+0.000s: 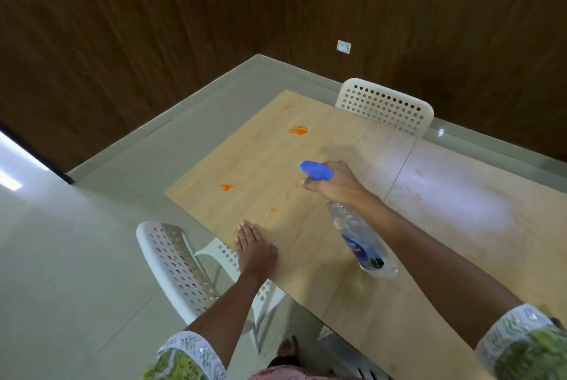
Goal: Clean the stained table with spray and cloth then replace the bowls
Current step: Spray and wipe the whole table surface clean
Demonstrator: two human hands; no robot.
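A light wooden table (414, 303) carries orange stains: a large one (298, 130) toward the far end, a faint smear (288, 106) beyond it, a small one (227, 187) near the left edge and a pale one (274, 210) closer to me. My right hand (334, 186) grips the neck of a clear spray bottle (362, 241) with a blue trigger head (316, 170), held tilted above the table with the nozzle toward the stains. My left hand (254, 249) rests flat on the table's near left edge, fingers straight. No cloth or bowls are in view.
A white perforated chair (175, 266) stands at the table's left side below my left arm. Another white chair (386, 106) stands at the far side. Dark wood walls meet in the corner behind, with grey floor (76, 241) to the left.
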